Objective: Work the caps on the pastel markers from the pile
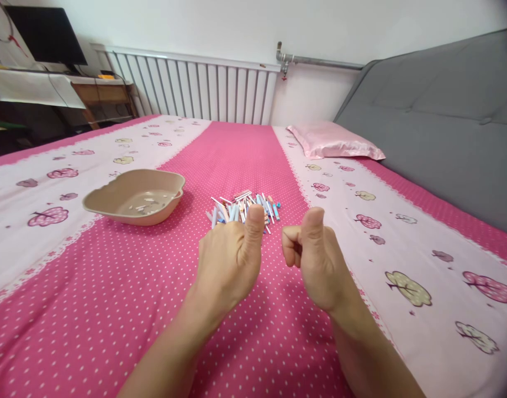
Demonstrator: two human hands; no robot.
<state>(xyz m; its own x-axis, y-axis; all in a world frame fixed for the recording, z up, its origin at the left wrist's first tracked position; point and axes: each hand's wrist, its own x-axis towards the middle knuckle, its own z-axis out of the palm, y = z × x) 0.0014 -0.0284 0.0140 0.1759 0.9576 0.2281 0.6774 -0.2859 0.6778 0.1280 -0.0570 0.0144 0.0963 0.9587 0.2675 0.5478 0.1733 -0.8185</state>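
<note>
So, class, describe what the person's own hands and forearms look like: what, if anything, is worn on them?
The left hand and right hand are bare, without gloves. Neither wrist shows a watch or bracelet, and both forearms are uncovered down to the picture's edge, with no sleeve in view. No ring shows, though some fingers are hidden.

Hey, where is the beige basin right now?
In the head view, the beige basin sits on the bedspread toward the left side, just left of the pile of slim sticks and farther away than the left hand.
</note>
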